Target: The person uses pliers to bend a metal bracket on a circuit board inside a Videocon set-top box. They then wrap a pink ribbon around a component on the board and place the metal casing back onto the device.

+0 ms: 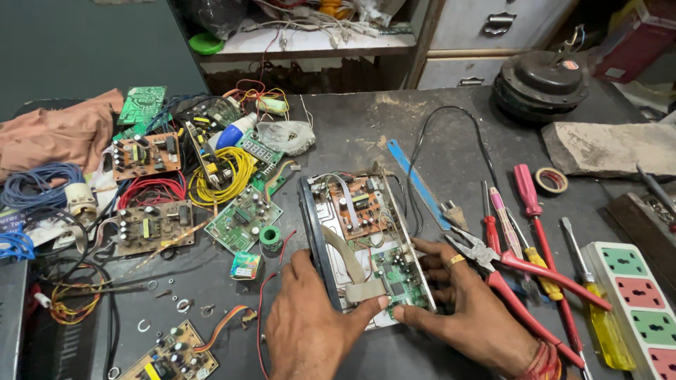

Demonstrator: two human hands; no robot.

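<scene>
Head view — left hand (306,320), right hand (461,299) gripping opened device (362,239)

Opened device chassis (362,236) sits mid worktop (352,127), w/ circuit boards inside. Pliers (493,264) and screwdrivers (531,211) at 3 o'clock, power strip (634,295) beyond. Loose boards (148,225) and wire coils (229,176) at 9–10 o'clock. Motor (542,84) at 1 o'clock.
</scene>
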